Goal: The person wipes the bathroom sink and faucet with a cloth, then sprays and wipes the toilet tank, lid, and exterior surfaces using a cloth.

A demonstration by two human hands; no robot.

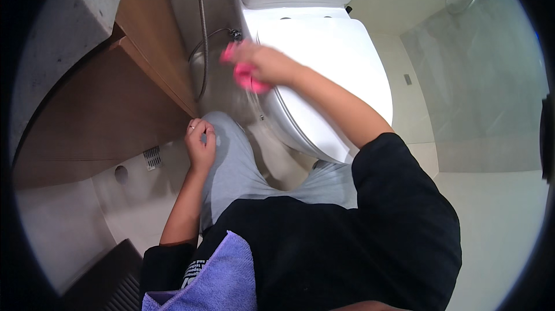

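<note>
My right hand (266, 64), blurred by motion, grips a bright pink cloth (249, 79) at the left side of a white toilet. The cloth hangs beside the shut toilet lid (334, 51), above the gap next to the toilet bowl (286, 120). Whether it touches the toilet I cannot tell. My left hand (200, 142), with a ring on one finger, rests on my grey-trousered knee (230, 137). Its fingers are curled in and hold nothing visible. Over my black shirt lies a purple microfibre cloth (225, 272).
A wooden cabinet (95, 116) under a grey counter (65, 20) stands close on the left. A metal hose (202, 29) hangs between cabinet and toilet, near a water valve (235, 34). A floor drain grate (152, 158) lies lower left; a glass panel (477, 85) is at right.
</note>
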